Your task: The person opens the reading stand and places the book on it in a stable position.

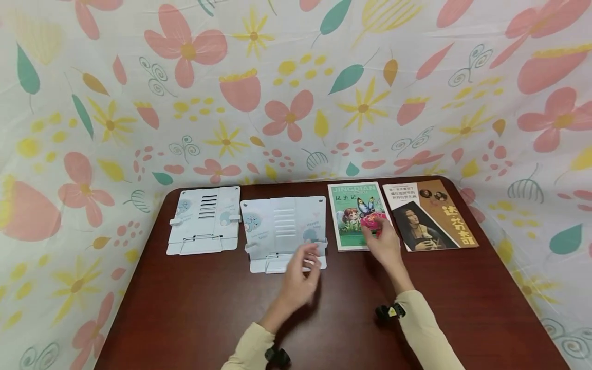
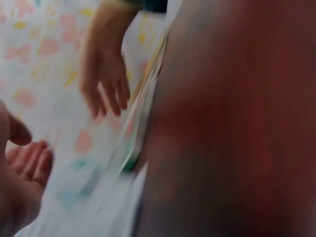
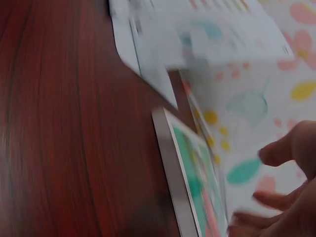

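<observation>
Above the lower right part of a white book stand with pale cartoon prints hovers my left hand, fingers loosely bent and holding nothing. My right hand is over the lower right corner of a green children's book with a butterfly on its cover. In the right wrist view, that hand's thumb and fingers are spread, apart from the book. The left wrist view is blurred; my left hand appears there with a bare palm. Whether either hand touches anything cannot be fully told.
A second white book stand lies at the left of the dark red-brown table. Right of the green book is a brown and white book with a portrait. Flower-patterned cloth hangs behind and beside the table.
</observation>
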Demonstrator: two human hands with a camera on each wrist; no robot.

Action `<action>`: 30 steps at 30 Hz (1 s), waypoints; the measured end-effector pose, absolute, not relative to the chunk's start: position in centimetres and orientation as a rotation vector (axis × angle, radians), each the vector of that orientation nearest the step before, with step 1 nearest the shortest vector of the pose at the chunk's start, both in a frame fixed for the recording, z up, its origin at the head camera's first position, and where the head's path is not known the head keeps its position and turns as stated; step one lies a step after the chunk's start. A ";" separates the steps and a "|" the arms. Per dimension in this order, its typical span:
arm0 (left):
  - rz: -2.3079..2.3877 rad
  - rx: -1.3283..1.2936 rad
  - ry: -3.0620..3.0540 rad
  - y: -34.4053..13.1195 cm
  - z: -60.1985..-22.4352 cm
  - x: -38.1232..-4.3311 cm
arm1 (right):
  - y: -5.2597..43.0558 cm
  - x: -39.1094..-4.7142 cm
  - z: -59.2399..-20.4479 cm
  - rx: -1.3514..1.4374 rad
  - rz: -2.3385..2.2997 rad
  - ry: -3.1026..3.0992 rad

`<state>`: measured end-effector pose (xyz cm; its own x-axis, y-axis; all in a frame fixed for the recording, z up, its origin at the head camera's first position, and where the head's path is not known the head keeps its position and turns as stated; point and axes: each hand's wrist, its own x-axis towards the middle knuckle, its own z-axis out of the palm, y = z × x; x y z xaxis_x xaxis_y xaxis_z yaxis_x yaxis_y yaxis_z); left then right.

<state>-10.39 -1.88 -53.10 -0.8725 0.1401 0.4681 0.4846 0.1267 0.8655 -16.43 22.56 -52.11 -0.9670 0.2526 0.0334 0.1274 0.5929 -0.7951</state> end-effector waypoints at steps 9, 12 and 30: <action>-2.145 -0.272 -2.637 2.8 -55.4 -10.8 | 26.6 -14.5 -53.0 -0.433 1.246 -2.979; -2.313 -0.155 -2.541 3.7 -55.6 -11.6 | 27.0 -14.3 -53.3 -0.427 1.218 -2.987; -2.845 0.379 -1.954 4.6 -55.3 -12.3 | 31.0 -13.7 -52.5 -0.565 1.691 -2.976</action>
<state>-12.32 4.60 -55.33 -0.9227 0.1463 -0.3567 -0.3855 -0.3298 0.8618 -13.69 31.00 -52.45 -0.8952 0.1150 -0.4306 0.4288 0.4858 -0.7617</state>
